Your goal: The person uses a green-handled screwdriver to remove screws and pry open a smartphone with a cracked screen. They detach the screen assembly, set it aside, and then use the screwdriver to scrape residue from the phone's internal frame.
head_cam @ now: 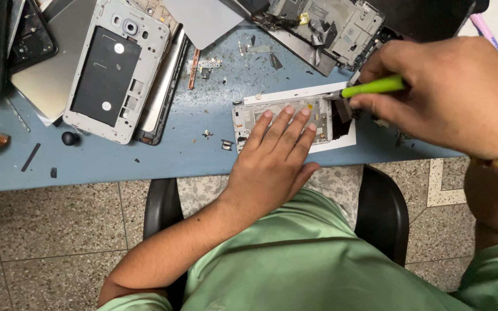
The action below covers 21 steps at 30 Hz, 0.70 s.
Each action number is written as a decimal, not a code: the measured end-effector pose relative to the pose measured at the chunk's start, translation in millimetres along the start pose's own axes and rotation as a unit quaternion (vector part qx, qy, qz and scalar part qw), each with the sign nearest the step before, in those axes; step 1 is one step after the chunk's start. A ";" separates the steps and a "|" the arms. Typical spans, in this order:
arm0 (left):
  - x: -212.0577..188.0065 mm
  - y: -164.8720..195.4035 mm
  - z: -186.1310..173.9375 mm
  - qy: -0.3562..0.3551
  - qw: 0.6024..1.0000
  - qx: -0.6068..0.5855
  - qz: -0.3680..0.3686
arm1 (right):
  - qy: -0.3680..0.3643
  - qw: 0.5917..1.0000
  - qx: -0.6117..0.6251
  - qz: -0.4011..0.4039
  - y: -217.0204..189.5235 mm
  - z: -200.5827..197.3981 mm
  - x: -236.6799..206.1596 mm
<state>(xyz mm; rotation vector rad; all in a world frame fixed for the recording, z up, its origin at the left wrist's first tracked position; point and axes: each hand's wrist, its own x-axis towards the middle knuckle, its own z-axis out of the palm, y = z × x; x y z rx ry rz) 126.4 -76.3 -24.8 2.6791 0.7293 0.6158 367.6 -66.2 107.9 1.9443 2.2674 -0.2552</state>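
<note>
**Hands on a phone frame**

The left hand [275, 155] lies flat, fingers spread, pressing a white phone frame [293, 120] at the blue table's [162, 155] near edge. The right hand [451, 92] pinches a green tool [374, 87], its tip touching the frame's right end. Farther left lies a grey back housing [116, 66].

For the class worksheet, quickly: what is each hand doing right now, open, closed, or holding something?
Left hand: open, fingers flat on the white phone frame on the blue table.
Right hand: closed around a green-handled tool, tip at the frame.
</note>
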 end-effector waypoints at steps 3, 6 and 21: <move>-0.9 0.5 0.2 0.003 1.000 -0.001 -0.002 | -0.039 0.987 -0.154 0.022 -4.0 -3.4 -0.3; -0.7 0.6 0.5 0.001 1.000 -0.006 -0.006 | -0.036 0.991 -0.119 -0.043 -1.8 -7.5 6.9; -0.9 -0.3 3.8 -0.002 1.000 0.000 -0.001 | -0.015 0.991 -0.107 -0.082 -12.9 -15.0 6.8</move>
